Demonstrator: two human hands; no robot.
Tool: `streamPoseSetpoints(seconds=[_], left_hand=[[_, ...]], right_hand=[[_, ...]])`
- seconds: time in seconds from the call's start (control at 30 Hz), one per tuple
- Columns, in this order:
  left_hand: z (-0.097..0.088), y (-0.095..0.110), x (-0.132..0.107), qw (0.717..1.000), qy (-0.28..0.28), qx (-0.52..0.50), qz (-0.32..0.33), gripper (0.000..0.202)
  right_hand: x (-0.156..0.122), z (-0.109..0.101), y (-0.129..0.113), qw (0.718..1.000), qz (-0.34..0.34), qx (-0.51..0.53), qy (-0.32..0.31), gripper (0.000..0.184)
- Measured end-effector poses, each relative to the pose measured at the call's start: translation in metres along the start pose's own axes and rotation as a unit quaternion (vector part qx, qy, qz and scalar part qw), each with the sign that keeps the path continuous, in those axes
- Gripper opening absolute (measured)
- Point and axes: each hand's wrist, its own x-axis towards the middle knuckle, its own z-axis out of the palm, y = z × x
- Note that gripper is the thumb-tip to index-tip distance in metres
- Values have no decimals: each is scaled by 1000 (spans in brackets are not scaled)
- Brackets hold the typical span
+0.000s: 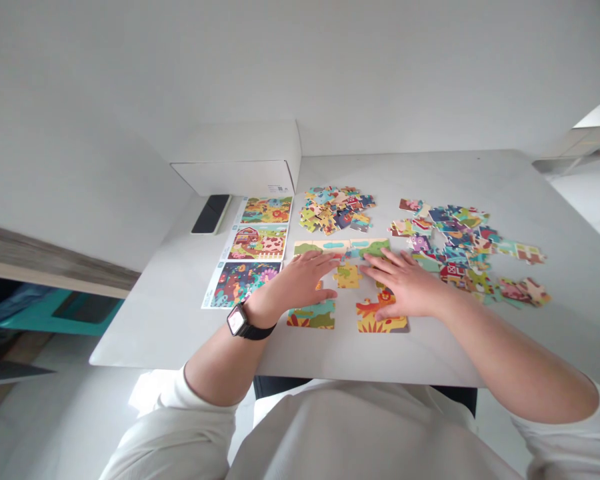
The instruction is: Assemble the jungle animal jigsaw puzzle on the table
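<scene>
Over the partial puzzle [347,277] on the white table [155,340], both hands [300,283] [407,283] palm-down and unclenched.

Lighting was bright, diffuse and cool. Glare burned out a patch of floor [75,400] at lower left. Shadows around the hands [409,285] were faint, soft-edged. Wide-angle distortion stretched the sleeves [175,437] toward the lower corners. Small print on the box [230,178] blurred past reading.

left grip [304,283] and right grip [406,284] touch puzzle pieces [347,276].
</scene>
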Motion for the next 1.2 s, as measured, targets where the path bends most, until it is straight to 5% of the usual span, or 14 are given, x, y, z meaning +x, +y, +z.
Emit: streamPoseSetpoints(seconds=[0.6,1.2], left_hand=[[-9,1,0,1000,0,-9,7,55],[-5,-3,-2,1000,6,-9,7,58]], right_hand=[[-4,-4,-1,999,18,0,-33,116],[-7,2,2,1000,20,4,-17,119]])
